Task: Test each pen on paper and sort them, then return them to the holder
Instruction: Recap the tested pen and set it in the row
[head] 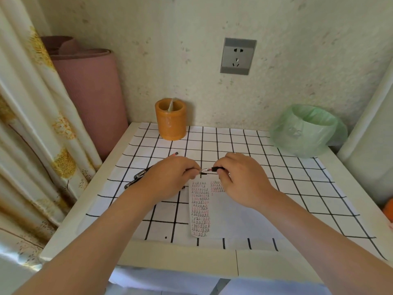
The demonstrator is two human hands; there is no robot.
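Paper (pixel 234 211): nearest me, lying flat on the checked cloth (pixel 297 188), rows of small test marks down its left part.
Pen (pixel 212 169): held just above the paper's far edge; black barrel, clear tip section showing red.
Handling: I judge it light, stiff and smooth; grip at the barrel.
Right hand (pixel 242 179): pinched on the barrel.
Left hand (pixel 172 177): fingertips closed at the tip, perhaps on a cap; I cannot tell.
Other pens (pixel 139 174): lying left of my hands.
Holder (pixel 170 118): orange, at the wall.
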